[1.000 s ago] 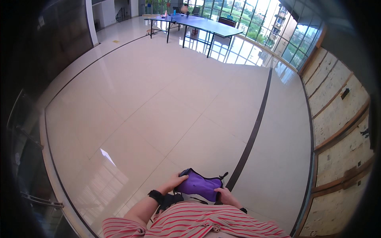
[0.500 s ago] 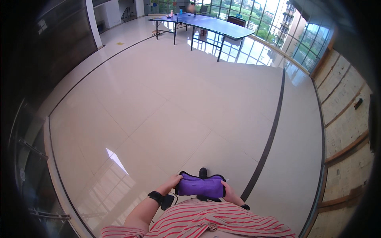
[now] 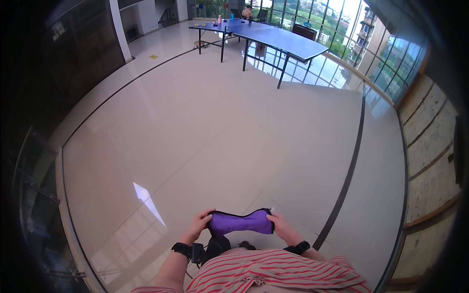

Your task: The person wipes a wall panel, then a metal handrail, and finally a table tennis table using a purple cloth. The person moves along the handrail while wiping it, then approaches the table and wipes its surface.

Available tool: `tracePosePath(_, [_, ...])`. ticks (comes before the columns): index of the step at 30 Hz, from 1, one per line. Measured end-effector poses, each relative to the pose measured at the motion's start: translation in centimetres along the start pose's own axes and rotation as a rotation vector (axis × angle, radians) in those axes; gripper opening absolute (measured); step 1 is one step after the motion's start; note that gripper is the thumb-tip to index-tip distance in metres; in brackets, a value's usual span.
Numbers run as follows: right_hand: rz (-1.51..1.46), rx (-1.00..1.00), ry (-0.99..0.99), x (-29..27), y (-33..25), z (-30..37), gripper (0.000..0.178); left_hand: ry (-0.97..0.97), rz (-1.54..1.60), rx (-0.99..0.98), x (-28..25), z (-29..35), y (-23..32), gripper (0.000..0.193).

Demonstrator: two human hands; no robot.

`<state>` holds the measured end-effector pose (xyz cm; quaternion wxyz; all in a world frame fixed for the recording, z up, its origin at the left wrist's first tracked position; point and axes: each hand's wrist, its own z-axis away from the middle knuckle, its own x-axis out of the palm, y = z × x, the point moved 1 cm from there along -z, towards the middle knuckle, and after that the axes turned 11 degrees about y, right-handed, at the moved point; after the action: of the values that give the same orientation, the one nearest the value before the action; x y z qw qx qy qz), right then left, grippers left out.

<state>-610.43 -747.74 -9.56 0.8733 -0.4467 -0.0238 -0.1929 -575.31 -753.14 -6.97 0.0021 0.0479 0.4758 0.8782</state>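
Stretched sideways in front of my waist is a purple fabric case with black edging [image 3: 239, 224]; its exact kind I cannot make out. My left hand [image 3: 200, 224] is closed on its left end, the thumb along the edge. At the other end, my right hand [image 3: 281, 226] pinches the right corner, where a small pale bit sticks out. The cloth sags a little between the two hands. Black bands circle both wrists, and a small black box [image 3: 197, 253] hangs by the left one. Below the case show my dark shoes [image 3: 246, 245].
A blue table-tennis table [image 3: 281, 41] stands far ahead, with bottles [image 3: 220, 19] on it and a person [image 3: 247, 11] behind. Glossy tiles [image 3: 224, 132] cover the floor, crossed by a dark stripe [image 3: 348, 185]. A glass railing [image 3: 41, 195] runs left; wooden panels [image 3: 430, 132] line the right.
Both hands have moved slightly up and to the left with the purple case, which now hangs more bowed. The table appears a bit nearer and further right.
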Motion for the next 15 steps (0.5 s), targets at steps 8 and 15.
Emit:
tracePosePath(8, [0.094, 0.122, 0.029, 1.5, -2.2, -6.5, 0.04, -0.265, -0.143, -0.254, -1.5, -12.6, 4.1, 0.021])
tracePosePath(15, [0.038, 0.024, 0.144, 6.8, -10.0, -16.0, 0.048, -0.528, -0.463, -0.36, 0.1, -27.9, 14.7, 0.031])
